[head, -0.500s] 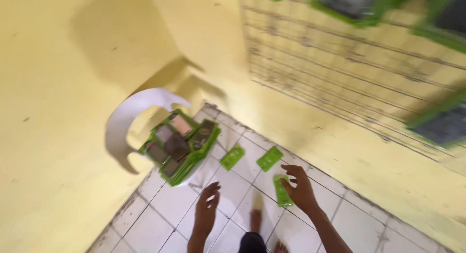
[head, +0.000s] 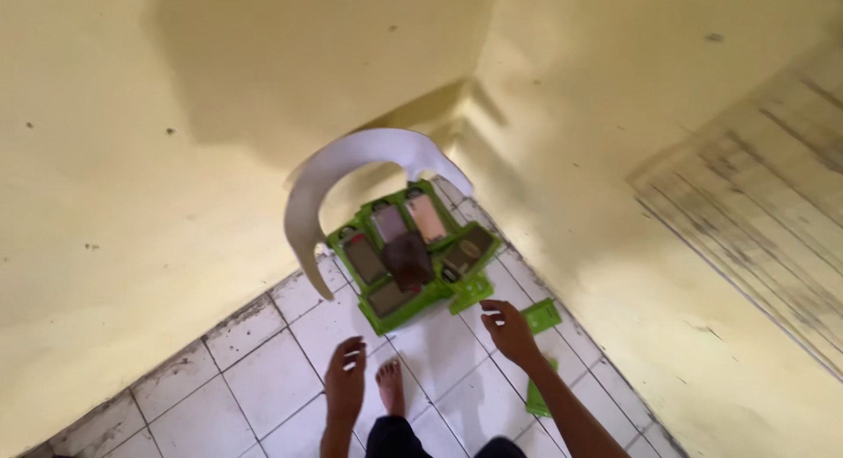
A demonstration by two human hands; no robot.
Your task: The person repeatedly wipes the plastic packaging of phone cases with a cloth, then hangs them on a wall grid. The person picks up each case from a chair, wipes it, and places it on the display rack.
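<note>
Green packets (head: pixel 413 252) piled on chair, just beyond both hands: left (head: pixel 345 376), right (head: pixel 509 328), spread, empty.

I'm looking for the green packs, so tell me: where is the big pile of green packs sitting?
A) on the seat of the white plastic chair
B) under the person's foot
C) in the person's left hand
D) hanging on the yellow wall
A: the pile of green packs rests on the seat of the white plastic chair in the corner, ahead of both empty hands, the left hand and right hand.
</note>
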